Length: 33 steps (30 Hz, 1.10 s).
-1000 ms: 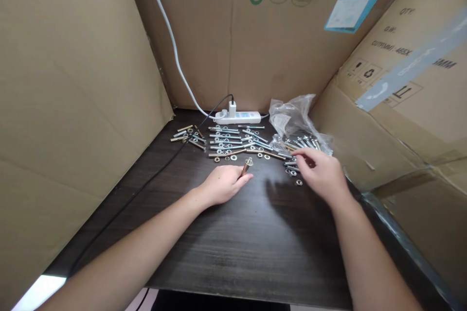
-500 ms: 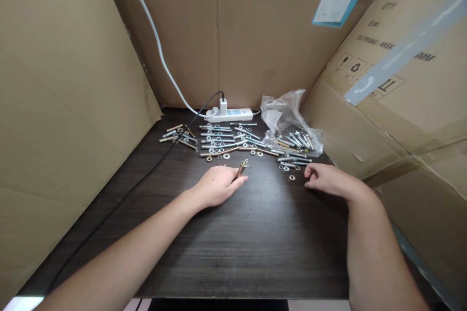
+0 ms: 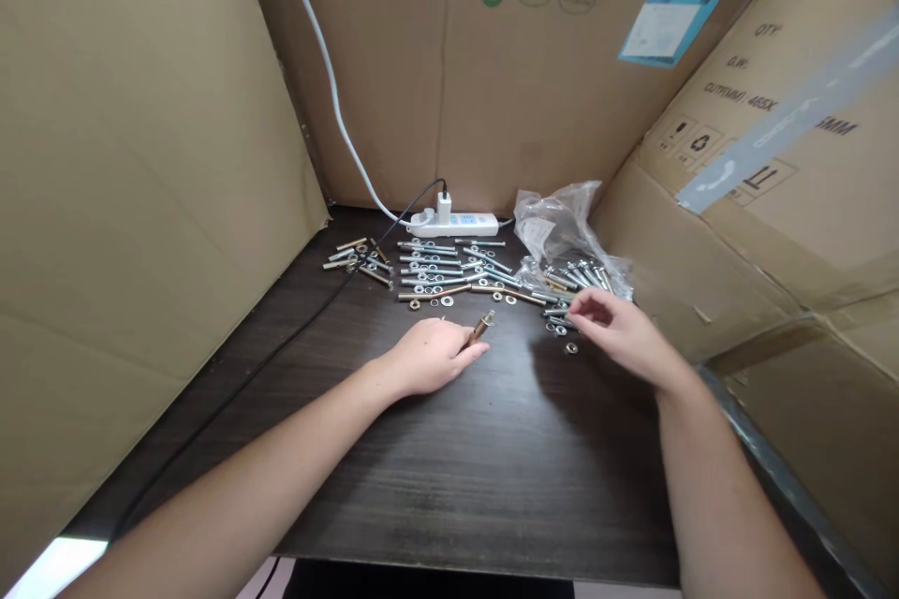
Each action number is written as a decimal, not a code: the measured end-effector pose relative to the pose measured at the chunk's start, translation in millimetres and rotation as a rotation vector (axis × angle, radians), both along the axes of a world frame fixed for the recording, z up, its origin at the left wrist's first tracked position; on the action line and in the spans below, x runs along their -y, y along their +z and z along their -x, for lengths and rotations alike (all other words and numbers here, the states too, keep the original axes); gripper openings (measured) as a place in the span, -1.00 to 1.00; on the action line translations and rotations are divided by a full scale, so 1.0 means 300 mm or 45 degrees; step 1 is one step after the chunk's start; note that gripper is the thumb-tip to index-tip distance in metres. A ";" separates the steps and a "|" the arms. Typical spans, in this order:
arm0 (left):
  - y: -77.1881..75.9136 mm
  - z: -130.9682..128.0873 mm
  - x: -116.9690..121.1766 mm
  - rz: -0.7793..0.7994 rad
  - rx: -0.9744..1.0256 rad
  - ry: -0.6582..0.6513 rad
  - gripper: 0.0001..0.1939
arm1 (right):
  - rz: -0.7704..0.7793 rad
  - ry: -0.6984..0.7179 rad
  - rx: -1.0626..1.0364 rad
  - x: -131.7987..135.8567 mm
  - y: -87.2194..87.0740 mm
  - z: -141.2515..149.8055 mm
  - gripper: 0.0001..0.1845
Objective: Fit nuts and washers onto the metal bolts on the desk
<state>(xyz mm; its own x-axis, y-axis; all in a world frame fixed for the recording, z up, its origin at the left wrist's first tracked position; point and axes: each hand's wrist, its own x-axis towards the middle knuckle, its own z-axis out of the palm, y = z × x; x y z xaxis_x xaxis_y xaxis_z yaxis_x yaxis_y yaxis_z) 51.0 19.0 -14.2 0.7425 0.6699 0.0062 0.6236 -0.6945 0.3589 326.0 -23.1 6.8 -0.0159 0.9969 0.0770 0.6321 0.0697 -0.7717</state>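
Resting low on the dark bench (image 3: 449, 487), the left hand (image 3: 430, 356) is clamped around a brass-coloured bolt (image 3: 481, 328) just below the middle of the frame. The thumb and curled fingers wrap its lower part, probably to steady it with its tip exposed, pointing up and right.

Right of centre, the right hand (image 3: 614, 328) hovers, thumb and fingertips close together, near a small cluster of silver hardware (image 3: 560, 313); whether it pinches or touches anything, I cannot tell. A loose nut (image 3: 571, 349) lies just below it.

Farther up, long bolts (image 3: 432, 273) lie in rough rows with nuts and washers beside them, seemingly spread so each is easy to see. A shorter pile (image 3: 351, 244) sits to their left, crossed by a black cable (image 3: 414, 200), which could snag there. A crumpled plastic bag (image 3: 562, 206) crowds the right-hand pieces. Behind them stands a white power strip (image 3: 464, 225), and cardboard boxes (image 3: 379, 47) wall in the left, back and right, limiting sideways reach.
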 end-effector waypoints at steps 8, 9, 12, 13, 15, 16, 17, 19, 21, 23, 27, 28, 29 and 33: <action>-0.008 -0.015 0.018 -0.177 -0.089 -0.133 -0.59 | -0.127 0.074 -0.693 0.027 -0.050 0.303 -0.81; -0.006 -0.016 0.020 -0.183 -0.096 -0.137 -0.60 | -0.128 0.068 -0.685 0.030 -0.055 0.310 -0.81; -0.004 -0.018 0.022 -0.199 -0.111 -0.152 -0.60 | -0.152 0.054 -0.636 0.034 -0.062 0.307 -0.83; -0.004 -0.018 0.022 -0.204 -0.116 -0.156 -0.60 | -0.159 0.049 -0.621 0.035 -0.063 0.305 -0.83; -0.008 -0.018 0.023 -0.208 -0.125 -0.163 -0.60 | -0.163 0.048 -0.604 0.035 -0.064 0.301 -0.84; -0.012 -0.017 0.023 -0.208 -0.127 -0.164 -0.59 | -0.157 0.052 -0.599 0.035 -0.064 0.301 -0.84; -0.015 -0.016 0.024 -0.207 -0.126 -0.162 -0.58 | -0.149 0.056 -0.597 0.035 -0.064 0.300 -0.85; -0.021 -0.015 0.024 -0.209 -0.119 -0.160 -0.57 | -0.137 0.060 -0.598 0.034 -0.064 0.301 -0.84; -0.026 -0.013 0.024 -0.213 -0.112 -0.160 -0.56 | -0.137 0.046 -0.604 0.032 -0.064 0.302 -0.83; -0.027 -0.012 0.023 -0.215 -0.106 -0.161 -0.55 | -0.138 0.033 -0.604 0.030 -0.063 0.303 -0.81; -0.026 -0.011 0.022 -0.201 -0.099 -0.161 -0.56 | -0.140 0.042 -0.596 0.031 -0.062 0.308 -0.80; -0.025 -0.011 0.022 -0.196 -0.098 -0.160 -0.57 | -0.143 0.047 -0.589 0.032 -0.062 0.309 -0.79; -0.023 -0.011 0.022 -0.191 -0.096 -0.158 -0.58 | -0.145 0.053 -0.575 0.034 -0.062 0.309 -0.79; -0.012 -0.014 0.025 -0.163 -0.079 -0.150 -0.58 | -0.188 0.062 -0.470 0.038 -0.068 0.307 -0.77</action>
